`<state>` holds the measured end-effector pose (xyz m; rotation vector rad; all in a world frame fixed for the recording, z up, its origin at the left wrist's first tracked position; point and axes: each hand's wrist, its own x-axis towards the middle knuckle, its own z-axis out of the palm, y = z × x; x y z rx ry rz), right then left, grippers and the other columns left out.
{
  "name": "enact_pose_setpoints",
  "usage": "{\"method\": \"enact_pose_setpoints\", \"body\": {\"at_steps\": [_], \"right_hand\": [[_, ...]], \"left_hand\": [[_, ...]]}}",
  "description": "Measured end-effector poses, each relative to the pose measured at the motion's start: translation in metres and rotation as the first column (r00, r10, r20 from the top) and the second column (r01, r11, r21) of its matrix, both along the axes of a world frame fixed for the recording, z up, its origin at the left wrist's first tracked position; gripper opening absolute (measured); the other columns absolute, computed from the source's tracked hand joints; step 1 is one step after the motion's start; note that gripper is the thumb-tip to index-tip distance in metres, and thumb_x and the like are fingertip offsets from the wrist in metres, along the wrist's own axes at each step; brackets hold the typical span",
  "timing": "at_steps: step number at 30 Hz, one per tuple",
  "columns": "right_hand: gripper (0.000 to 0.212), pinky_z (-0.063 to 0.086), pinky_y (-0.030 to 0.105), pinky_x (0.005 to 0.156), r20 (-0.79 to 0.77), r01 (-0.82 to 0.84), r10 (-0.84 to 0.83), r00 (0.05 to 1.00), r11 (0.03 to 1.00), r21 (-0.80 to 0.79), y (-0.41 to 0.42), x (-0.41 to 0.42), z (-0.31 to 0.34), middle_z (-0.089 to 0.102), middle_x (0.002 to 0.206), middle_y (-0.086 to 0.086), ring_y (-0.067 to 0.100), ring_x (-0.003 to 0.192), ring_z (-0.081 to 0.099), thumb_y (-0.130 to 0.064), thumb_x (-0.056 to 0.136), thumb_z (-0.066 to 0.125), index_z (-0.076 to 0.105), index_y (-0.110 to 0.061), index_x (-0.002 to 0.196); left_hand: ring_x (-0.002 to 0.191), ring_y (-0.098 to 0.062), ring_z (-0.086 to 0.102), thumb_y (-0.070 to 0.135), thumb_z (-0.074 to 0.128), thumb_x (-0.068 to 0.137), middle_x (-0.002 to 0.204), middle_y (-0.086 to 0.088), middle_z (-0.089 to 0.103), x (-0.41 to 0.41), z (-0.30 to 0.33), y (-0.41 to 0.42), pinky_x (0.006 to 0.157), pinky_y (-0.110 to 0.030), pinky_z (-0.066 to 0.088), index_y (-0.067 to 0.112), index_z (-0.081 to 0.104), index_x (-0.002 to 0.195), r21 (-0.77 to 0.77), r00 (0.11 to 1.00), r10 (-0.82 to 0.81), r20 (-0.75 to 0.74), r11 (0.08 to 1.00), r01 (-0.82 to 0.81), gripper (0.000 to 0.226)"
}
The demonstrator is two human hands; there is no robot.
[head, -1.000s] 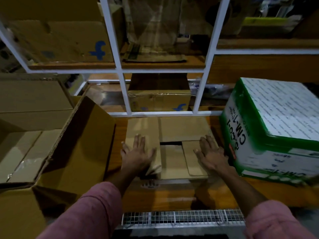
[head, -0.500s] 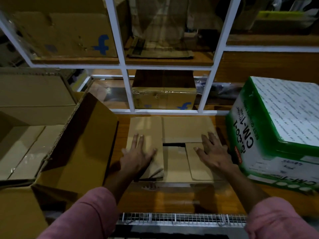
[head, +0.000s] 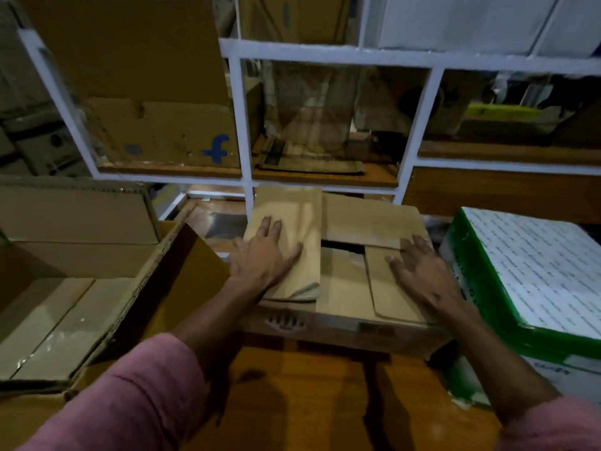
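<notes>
Bag stack (head: 292, 209) runs lengthwise toward shelving (head: 239, 118).

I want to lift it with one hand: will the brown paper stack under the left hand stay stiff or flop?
Probably floppy: the paper stack is thin layered sheets, its near edge fanned. Likely light, and sheets may slide apart, since the left hand only presses flat on top.
</notes>
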<state>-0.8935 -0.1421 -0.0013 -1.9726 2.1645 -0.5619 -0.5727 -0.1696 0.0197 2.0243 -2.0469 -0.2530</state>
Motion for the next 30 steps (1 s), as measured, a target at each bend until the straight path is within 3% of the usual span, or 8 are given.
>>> {"method": "enact_pose_setpoints", "body": {"at_steps": [4,12,20,25,30], "right_hand": [[0.065,0.028,0.056,0.117,-0.032,0.011,-0.017,0.999,0.985,-0.175,-0.012,0.007,0.071,0.029,0.166,0.006,0.030,0.150,0.031,-0.062,0.101,0.041,0.041,-0.025,0.153],[0.065,0.031,0.055,0.117,-0.092,-0.055,0.024,0.995,0.937,-0.344,-0.017,0.052,0.186,0.028,0.167,0.006,0.032,0.149,0.033,-0.061,0.101,0.040,0.041,-0.024,0.155],[0.060,0.030,0.055,0.114,-0.128,-0.125,0.084,0.988,0.924,-0.361,-0.001,0.164,0.245,0.031,0.166,0.003,0.035,0.146,0.036,-0.060,0.101,0.041,0.044,-0.026,0.151],[0.057,0.033,0.053,0.111,-0.140,-0.172,0.128,0.982,0.912,-0.372,0.006,0.282,0.261,0.037,0.161,0.005,0.035,0.142,0.040,-0.059,0.102,0.042,0.048,-0.026,0.148],[0.057,0.035,0.051,0.109,-0.156,-0.239,0.198,0.968,0.917,-0.319,0.011,0.417,0.253,0.041,0.159,0.007,0.034,0.141,0.042,-0.056,0.102,0.043,0.050,-0.022,0.147]], "left_hand": [[0.150,-0.032,0.030,0.077,0.030,0.094,0.172,0.008,0.003,0.009,0.083,-0.011,0.118,-0.058,0.024,0.027,0.018,0.163,-0.154,0.999,-0.028,0.047,0.987,0.035,0.085],[0.145,-0.044,0.034,0.077,0.031,0.094,0.170,0.009,0.013,0.059,0.193,0.002,0.111,-0.058,0.031,0.034,0.025,0.160,-0.343,0.998,0.051,0.036,0.938,-0.036,0.080],[0.147,-0.037,0.035,0.080,0.030,0.091,0.170,0.008,0.016,0.171,0.227,0.025,0.115,-0.060,0.032,0.033,0.026,0.160,-0.384,0.996,0.084,-0.038,0.919,-0.092,0.083],[0.149,-0.033,0.032,0.073,0.035,0.098,0.169,0.008,0.020,0.281,0.245,0.049,0.113,-0.056,0.032,0.033,0.030,0.160,-0.427,0.988,0.155,-0.019,0.892,-0.149,0.074],[0.147,-0.034,0.036,0.073,0.035,0.097,0.168,0.008,0.023,0.418,0.239,0.066,0.113,-0.055,0.034,0.035,0.033,0.158,-0.365,0.978,0.204,-0.035,0.909,-0.202,0.072]]}}
